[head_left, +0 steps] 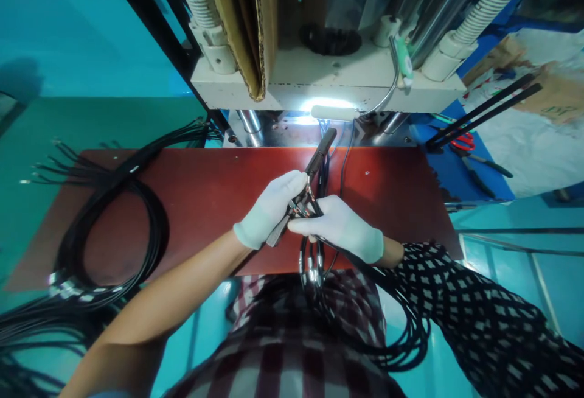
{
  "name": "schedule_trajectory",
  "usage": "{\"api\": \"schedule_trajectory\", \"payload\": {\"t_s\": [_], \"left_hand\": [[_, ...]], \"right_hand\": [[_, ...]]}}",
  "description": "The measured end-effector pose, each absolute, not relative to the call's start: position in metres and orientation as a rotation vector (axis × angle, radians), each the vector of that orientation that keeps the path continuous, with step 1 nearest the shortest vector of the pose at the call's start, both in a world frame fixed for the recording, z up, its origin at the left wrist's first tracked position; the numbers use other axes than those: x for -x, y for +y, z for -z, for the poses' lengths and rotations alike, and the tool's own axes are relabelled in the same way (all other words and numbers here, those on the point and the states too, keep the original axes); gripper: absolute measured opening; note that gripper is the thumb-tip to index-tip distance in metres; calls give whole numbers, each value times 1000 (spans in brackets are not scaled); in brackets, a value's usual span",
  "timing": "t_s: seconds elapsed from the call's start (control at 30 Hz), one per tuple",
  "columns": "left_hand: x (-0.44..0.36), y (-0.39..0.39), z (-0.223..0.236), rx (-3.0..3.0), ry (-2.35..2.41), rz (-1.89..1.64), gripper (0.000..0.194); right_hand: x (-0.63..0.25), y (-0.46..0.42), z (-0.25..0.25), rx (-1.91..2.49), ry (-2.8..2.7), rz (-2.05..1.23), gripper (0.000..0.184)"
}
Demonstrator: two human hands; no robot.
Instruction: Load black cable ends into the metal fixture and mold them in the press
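Observation:
My left hand [278,206], in a white glove, is closed around a long dark flat bar [322,151] that slants across the middle of the board. My right hand [342,224], gloved the same, is closed on black cables [401,343] whose ends have stripped, coppery wires [298,206]. These ends lie against the bar between my two hands; their exact contact is too small to make out. Below the right hand hang several cable ends with shiny metal connectors [312,270]. The bundle loops down over my lap to the right.
A red-brown board [205,203] spans the front of a white press [292,95] with a lit lamp [333,112]. Coiled black cables [68,246] lie at the left. Red-and-black pliers [479,170] and two black rods [493,112] are at the right. Cardboard [264,33] leans on the press.

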State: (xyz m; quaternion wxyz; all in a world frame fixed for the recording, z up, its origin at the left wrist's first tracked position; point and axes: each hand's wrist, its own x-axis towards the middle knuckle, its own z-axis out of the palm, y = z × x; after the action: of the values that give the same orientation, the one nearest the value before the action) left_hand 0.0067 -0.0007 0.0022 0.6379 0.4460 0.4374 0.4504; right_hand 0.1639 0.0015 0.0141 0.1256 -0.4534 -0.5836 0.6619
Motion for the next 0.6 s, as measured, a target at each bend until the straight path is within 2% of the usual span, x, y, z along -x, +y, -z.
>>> {"api": "schedule_trajectory", "payload": {"t_s": [0.2, 0.37, 0.6], "left_hand": [[-8, -5, -4, -947, 1024, -1003, 35], [-1, -6, 8, -1046, 989, -1047, 32], [5, -6, 13, -929, 1030, -1004, 39]], "right_hand": [[-163, 1, -11, 1297, -1767, -1907, 24], [-163, 3, -10, 1261, -1824, -1937, 27], [-166, 1, -13, 1111, -1712, -2030, 12]]}}
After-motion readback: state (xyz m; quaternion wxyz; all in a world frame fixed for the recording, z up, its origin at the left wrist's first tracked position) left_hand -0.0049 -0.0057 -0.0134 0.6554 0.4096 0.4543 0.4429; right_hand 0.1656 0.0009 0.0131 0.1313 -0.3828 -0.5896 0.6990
